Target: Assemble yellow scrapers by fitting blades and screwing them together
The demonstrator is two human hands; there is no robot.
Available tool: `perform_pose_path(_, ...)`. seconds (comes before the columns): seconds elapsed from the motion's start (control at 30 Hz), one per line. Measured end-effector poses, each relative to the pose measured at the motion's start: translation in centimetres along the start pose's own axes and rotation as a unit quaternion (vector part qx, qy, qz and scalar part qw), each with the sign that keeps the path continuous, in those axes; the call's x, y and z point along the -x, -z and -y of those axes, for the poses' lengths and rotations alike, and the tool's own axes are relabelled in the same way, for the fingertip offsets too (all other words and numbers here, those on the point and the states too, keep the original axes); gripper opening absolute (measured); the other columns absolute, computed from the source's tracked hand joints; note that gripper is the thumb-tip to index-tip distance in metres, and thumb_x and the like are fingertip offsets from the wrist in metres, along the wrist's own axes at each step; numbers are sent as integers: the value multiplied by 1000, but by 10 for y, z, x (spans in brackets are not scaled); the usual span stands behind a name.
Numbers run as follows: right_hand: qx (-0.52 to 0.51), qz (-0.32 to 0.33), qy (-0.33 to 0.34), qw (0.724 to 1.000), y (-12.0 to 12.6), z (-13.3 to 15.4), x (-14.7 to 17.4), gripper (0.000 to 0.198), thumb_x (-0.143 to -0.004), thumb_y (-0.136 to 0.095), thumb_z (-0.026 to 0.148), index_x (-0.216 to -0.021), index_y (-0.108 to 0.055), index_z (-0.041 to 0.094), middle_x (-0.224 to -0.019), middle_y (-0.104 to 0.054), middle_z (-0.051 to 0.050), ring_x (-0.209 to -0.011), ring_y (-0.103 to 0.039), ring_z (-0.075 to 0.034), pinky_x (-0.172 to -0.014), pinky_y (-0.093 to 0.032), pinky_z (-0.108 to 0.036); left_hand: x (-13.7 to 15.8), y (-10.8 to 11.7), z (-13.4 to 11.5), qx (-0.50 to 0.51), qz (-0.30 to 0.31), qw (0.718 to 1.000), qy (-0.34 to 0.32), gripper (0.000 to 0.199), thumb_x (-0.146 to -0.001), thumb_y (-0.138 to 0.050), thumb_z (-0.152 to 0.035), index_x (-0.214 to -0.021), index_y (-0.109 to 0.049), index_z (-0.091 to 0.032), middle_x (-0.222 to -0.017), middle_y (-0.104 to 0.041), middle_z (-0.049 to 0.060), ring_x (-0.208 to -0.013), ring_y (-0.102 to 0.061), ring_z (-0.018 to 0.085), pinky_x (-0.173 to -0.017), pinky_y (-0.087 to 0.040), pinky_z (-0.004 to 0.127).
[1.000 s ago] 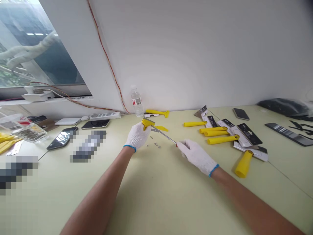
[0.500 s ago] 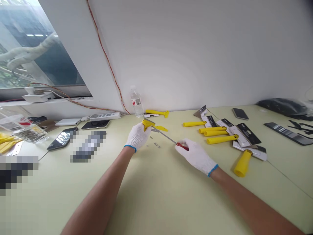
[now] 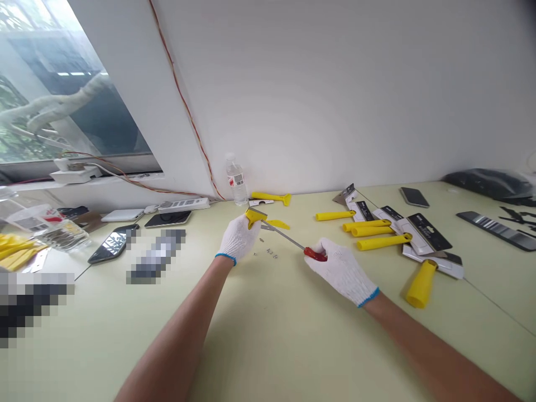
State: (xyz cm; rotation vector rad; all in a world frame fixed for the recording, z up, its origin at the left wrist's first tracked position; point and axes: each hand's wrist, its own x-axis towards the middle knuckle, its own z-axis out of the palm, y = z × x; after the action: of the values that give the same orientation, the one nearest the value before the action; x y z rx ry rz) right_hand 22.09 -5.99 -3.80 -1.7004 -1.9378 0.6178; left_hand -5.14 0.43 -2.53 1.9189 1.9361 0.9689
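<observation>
My left hand [image 3: 239, 240], in a white knitted glove with a blue cuff, is closed around a yellow scraper [image 3: 255, 216]; its head shows above my fingers and the rest is hidden. My right hand [image 3: 341, 269], gloved alike, grips the red handle of a screwdriver [image 3: 316, 255]. The long shaft points left and up, its tip at or very near the scraper head; contact cannot be made out. Several small screws [image 3: 269, 252] lie on the table below the shaft. Behind it is a flat yellow piece [image 3: 278, 224].
Several yellow-handled scrapers [image 3: 383, 242] with black-and-white cards lie at the right. Another yellow scraper [image 3: 272, 197] and a water bottle [image 3: 237, 181] are by the wall. Phones [image 3: 113, 244] and a power strip [image 3: 184, 205] are at the left, a black bag [image 3: 488, 183] at the far right.
The whole view has shifted slightly, so everything sits a little lower and to the right. Both hands keep their holds, and slightly more of the red handle shows.
</observation>
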Motion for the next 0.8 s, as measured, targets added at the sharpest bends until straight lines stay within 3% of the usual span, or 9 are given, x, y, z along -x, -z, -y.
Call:
perform_pose_path(0.1, 61, -62, 42, 995, 0, 0, 1, 39, -99, -54, 50, -90, -65, 13, -80, -60, -6, -67, -46, -10, -63, -25, -22, 1, 2, -1, 1, -3, 1000, 7, 26, -93, -53, -42, -80, -60, -21, -75, -65, 4, -64, -55, 17, -61, -37, 28)
perform_pose_path(0.17, 45, -52, 49, 996, 2, 2, 2, 45, -102, -49, 53, -87, -63, 12, -80, -59, -7, -68, -45, -11, -63, -24, -22, 2, 4, -4, 6, 2, 1000, 17, 24, -93, -54, -40, -83, -64, -20, -73, -65, 5, -65, -55, 18, -62, -37, 28)
perform_pose_path(0.33, -139, 158, -81, 974, 6, 6, 5, 50, -97, -52, 62, -105, -60, 13, -82, -59, -5, -59, -39, -7, -55, -27, -20, 3, 9, -10, 13, 16, 999, 30, 22, -94, -56, -34, -86, -68, -18, -71, -64, 6, -70, -59, 19, -63, -37, 28)
perform_pose_path(0.43, -75, 71, -34, 994, 1, 2, 3, 40, -91, -65, 50, -105, -62, 13, -88, -61, -5, -67, -47, -8, -62, -33, -19, 3, 12, -13, 14, 19, 999, 39, 21, -94, -56, -33, -85, -68, -19, -68, -63, 5, -69, -60, 19, -61, -37, 28)
perform_pose_path(0.53, 29, -53, 52, 997, -3, -3, 0, 39, -98, -55, 50, -91, -65, 12, -89, -62, -8, -77, -52, -12, -70, -35, -21, 4, 13, -15, 16, 18, 999, 40, 21, -94, -56, -33, -86, -69, -19, -69, -64, 5, -70, -60, 19, -62, -37, 28)
perform_pose_path(0.6, 43, -75, 84, 993, -3, -4, -1, 42, -101, -49, 51, -95, -69, 14, -94, -63, -9, -84, -55, -15, -72, -36, -22, 5, 13, -16, 19, 19, 999, 37, 21, -94, -57, -33, -87, -69, -18, -71, -65, 5, -70, -60, 19, -62, -37, 27)
perform_pose_path(0.67, -9, -34, 59, 998, 0, -3, 0, 49, -104, -42, 54, -98, -69, 14, -94, -63, -10, -83, -56, -14, -70, -36, -22, 6, 13, -17, 20, 21, 999, 35, 21, -94, -56, -33, -88, -70, -17, -73, -65, 5, -70, -59, 18, -63, -38, 27)
perform_pose_path(0.73, -88, 61, -22, 994, 2, 0, 1, 57, -104, -37, 62, -99, -66, 12, -86, -61, -9, -68, -50, -11, -61, -32, -21, 6, 14, -17, 20, 21, 999, 34, 22, -94, -56, -33, -88, -70, -17, -74, -65, 5, -70, -59, 18, -63, -37, 27)
perform_pose_path(0.8, -134, 137, -82, 978, 2, 1, 1, 56, -98, -49, 66, -105, -63, 12, -84, -60, -7, -60, -44, -9, -55, -28, -21, 6, 14, -17, 19, 20, 999, 35, 22, -94, -56, -33, -89, -70, -17, -75, -66, 6, -71, -58, 18, -63, -37, 27)
